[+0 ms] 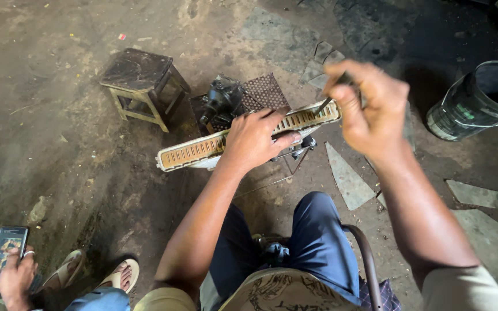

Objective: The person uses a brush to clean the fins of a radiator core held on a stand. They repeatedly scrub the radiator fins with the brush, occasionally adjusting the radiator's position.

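View from above of a seated person at work over a long, narrow, cream-coloured metal radiator core with a slotted top plate (pixel 194 151). The core lies roughly level, tilted up toward its far end, above the dirt floor (pixel 59 115) and just ahead of the person's knees in dark blue trousers (pixel 318 236).

Left hand (pixel 256 138): laid palm-down across the middle of the core, fingers curled over its top edge, gripping it.

Right hand (pixel 367 106): raised at the far end of the core, fingers closed around a thin dark metal tool (pixel 325 103) whose tip meets the slotted plate at that end.

Behind the core, touching or just beyond it, sit a black greasy machine part (pixel 221 99) and a brown perforated mesh sheet (pixel 265 92). To the left of the core stands a small dark wooden stool (pixel 140 80). Well to the right of the core stands a grey-green metal bucket (pixel 479 101). Flat stone shards (pixel 347 178) lie below the core's far end.

Far below and left of the core, another person's hand (pixel 15 279) holds a black phone (pixel 8 253), beside sandalled feet (pixel 96 273).
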